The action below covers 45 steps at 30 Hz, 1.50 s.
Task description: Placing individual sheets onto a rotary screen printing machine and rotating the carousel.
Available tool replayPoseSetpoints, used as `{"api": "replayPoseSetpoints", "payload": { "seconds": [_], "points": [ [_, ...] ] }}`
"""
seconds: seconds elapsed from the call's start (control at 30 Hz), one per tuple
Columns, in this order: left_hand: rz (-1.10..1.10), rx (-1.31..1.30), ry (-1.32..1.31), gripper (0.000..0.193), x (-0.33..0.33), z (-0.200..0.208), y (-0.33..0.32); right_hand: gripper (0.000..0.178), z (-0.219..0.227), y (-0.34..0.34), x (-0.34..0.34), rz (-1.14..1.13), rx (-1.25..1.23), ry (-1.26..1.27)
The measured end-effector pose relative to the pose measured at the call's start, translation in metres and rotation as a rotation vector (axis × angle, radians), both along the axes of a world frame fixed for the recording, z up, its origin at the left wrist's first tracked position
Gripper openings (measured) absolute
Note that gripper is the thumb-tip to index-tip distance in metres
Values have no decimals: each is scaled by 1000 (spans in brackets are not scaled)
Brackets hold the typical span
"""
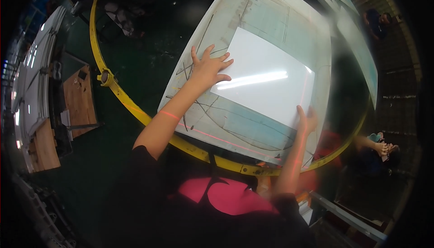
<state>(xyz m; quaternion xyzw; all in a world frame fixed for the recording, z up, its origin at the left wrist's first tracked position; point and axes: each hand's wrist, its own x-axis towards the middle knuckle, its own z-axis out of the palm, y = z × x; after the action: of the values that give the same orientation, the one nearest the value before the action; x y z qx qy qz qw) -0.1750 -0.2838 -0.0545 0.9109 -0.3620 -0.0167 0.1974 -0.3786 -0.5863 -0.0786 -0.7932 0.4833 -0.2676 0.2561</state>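
Note:
A glossy white rectangular sheet (266, 63) lies flat on a worn pale board (253, 139) marked with dark lines and bluish patches. At the sheet's left edge, my left hand (209, 68) has its fingers spread, with fingertips and thumb at or just over the edge. My right hand (308, 120) is at the near right corner, thumb and fingers apart along the edges. Whether those fingertips press on the sheet or only rest against it is hard to see. A thin red light line crosses both forearms and the board, and another runs along the sheet's right side.
A yellow curved rail (129, 103) rings the board. Stacked pale panels (34, 76) and wooden boards (80, 99) stand at far left. Another pale panel (357, 49) rises at right. Farther right are another person's hands (384, 148). A metal rail (348, 216) sits at lower right.

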Motion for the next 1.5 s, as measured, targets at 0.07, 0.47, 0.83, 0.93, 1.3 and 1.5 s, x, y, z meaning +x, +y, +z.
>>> {"api": "replayPoseSetpoints", "payload": {
  "seconds": [0.07, 0.47, 0.83, 0.93, 1.3, 1.5],
  "points": [
    [13, -17, 4, 53, 1, -1, -2, 58, -1, -2, 0, 35, -70, 46],
    [-20, 247, -115, 49, -7, 22, -14, 51, 35, 20, -2, 60, -100, 465],
    [-168, -92, -381, 57, -68, 36, -30, 52, 86, 19, -75, 213, -621, -145],
    [-191, -308, -408, 50, -122, 67, -8, 26, 136, 4, -147, 235, -651, -112],
    [-267, -490, -212, 29, -200, 69, 20, 41, 85, 15, -444, -298, 181, 379],
    [-407, -462, -181, 23, -203, 81, 15, 39, 53, 25, -437, -474, -41, 277]
  ]
}}
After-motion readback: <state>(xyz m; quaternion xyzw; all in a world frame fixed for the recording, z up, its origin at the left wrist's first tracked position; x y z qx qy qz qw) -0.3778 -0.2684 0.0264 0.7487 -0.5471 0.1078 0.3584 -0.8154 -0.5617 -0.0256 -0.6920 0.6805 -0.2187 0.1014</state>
